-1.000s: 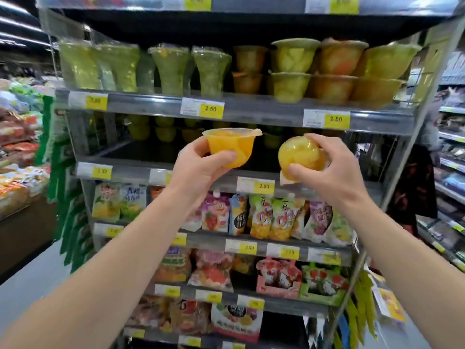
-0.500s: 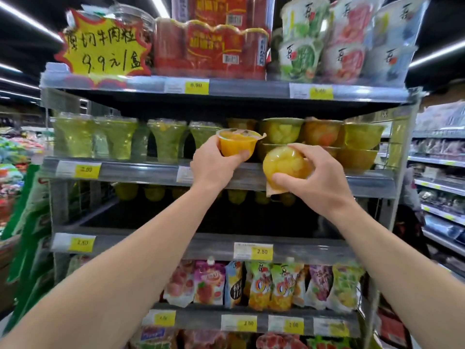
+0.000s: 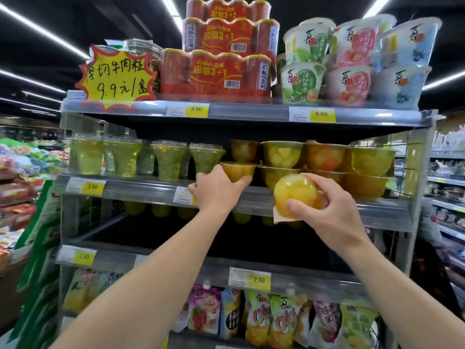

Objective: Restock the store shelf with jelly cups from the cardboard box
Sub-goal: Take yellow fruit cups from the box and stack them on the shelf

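Nearest, our right hand [image 3: 329,210] clasps an orange jelly cup [image 3: 295,195] tipped toward us, before the shelf [image 3: 141,188] edge. Further in, our left hand [image 3: 216,191] grips another cup [image 3: 237,170], seemingly resting on that shelf beside stacked cups [image 3: 324,162].

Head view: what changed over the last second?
The left hand carried its orange jelly cup up and forward onto the shelf, beside the stacked cups, still gripping it. The right hand still holds its jelly cup sideways, in front of the shelf.
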`<state>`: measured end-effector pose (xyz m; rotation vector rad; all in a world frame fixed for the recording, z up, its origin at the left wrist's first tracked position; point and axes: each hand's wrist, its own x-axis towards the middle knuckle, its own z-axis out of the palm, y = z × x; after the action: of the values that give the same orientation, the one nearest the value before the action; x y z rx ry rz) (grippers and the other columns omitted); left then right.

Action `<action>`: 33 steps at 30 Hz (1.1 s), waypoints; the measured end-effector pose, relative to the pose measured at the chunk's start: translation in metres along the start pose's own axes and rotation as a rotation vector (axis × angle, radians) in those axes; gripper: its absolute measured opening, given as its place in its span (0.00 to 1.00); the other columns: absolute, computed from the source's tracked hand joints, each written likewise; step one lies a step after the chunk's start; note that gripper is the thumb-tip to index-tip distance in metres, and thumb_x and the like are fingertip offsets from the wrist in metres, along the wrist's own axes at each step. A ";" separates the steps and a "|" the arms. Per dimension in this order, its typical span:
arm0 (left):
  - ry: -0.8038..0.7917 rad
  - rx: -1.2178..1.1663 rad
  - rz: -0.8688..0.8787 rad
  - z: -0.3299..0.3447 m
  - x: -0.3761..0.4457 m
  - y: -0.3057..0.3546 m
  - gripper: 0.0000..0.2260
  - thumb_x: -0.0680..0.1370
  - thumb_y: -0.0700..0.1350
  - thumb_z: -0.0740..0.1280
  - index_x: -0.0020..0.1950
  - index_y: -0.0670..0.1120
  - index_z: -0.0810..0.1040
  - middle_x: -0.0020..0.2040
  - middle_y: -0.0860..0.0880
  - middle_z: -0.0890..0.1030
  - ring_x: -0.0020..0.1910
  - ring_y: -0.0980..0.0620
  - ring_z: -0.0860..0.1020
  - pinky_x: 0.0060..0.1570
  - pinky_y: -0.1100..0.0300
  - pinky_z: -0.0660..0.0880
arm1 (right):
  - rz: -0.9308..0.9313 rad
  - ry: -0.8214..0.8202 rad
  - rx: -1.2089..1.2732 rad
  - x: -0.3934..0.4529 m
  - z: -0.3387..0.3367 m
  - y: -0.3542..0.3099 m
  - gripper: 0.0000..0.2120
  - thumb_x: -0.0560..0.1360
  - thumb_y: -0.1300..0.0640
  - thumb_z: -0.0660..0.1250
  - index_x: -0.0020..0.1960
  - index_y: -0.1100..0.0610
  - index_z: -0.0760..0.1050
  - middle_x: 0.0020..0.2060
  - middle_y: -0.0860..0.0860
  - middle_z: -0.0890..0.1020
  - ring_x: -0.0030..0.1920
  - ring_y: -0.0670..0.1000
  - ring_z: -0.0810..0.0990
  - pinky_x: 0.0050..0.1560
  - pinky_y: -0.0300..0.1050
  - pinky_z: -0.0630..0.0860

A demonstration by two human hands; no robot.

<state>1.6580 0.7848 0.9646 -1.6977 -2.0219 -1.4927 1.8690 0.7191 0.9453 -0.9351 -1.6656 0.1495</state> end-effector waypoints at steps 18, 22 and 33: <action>-0.065 -0.482 0.634 -0.050 -0.067 -0.035 0.34 0.71 0.35 0.72 0.75 0.53 0.68 0.66 0.56 0.75 0.57 0.55 0.77 0.53 0.62 0.78 | 0.651 -0.134 0.565 -0.005 0.033 -0.021 0.15 0.75 0.40 0.67 0.52 0.50 0.78 0.51 0.53 0.84 0.52 0.55 0.84 0.58 0.53 0.78; -0.242 -0.294 0.841 -0.051 -0.075 -0.043 0.41 0.72 0.39 0.74 0.79 0.56 0.59 0.77 0.55 0.64 0.74 0.58 0.64 0.68 0.62 0.68 | 0.780 -0.262 0.488 -0.003 0.043 -0.030 0.22 0.73 0.33 0.65 0.55 0.48 0.79 0.49 0.52 0.86 0.50 0.56 0.85 0.64 0.56 0.71; -0.180 -0.304 0.615 -0.061 -0.058 -0.050 0.40 0.69 0.48 0.80 0.77 0.54 0.65 0.67 0.55 0.75 0.64 0.62 0.71 0.64 0.64 0.72 | 0.714 -0.559 0.378 0.006 0.042 -0.052 0.34 0.80 0.33 0.47 0.57 0.57 0.81 0.47 0.59 0.86 0.49 0.54 0.86 0.59 0.50 0.76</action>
<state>1.6102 0.7070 0.9297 -2.3537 -1.1750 -1.4985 1.8073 0.7037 0.9647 -1.2183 -1.6265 1.2578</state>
